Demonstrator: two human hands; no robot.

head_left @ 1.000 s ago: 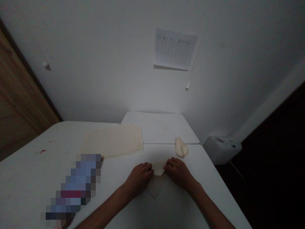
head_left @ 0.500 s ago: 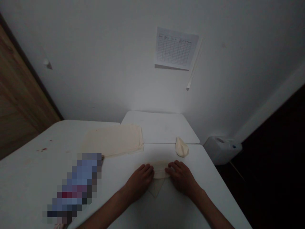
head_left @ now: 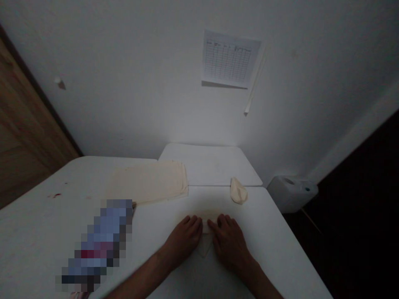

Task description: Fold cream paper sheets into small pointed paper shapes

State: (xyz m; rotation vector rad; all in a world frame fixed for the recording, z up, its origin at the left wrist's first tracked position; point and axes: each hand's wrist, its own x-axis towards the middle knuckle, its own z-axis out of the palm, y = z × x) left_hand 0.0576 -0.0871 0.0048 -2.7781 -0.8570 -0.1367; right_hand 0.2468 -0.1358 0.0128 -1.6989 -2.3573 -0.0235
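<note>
A thin cream sheet [head_left: 204, 247], partly folded, lies on the white table in front of me, with one pointed corner toward me. Whether it is pastry or cloth I cannot tell. My left hand [head_left: 185, 234] has its fingers curled down on the sheet's left side. On the right side, my right hand [head_left: 230, 241] presses with bent fingers, thumb and forefinger reaching in to the middle of the fold. Both hands cover much of the sheet. Beyond my right hand sits a small folded cream piece [head_left: 238, 192]. Flat cream sheets [head_left: 152, 180] lie in a stack at the back left.
A blurred-out blue item [head_left: 102, 236] lies on the table [head_left: 40, 232] to my left. The wall with a printed paper [head_left: 230, 60] rises behind. A white plastic container [head_left: 291, 193] stands beyond the table's right edge.
My right hand has moved left and a little toward me, its thumb now nearer my left hand. More of the sheet is covered. My left hand has barely moved.
</note>
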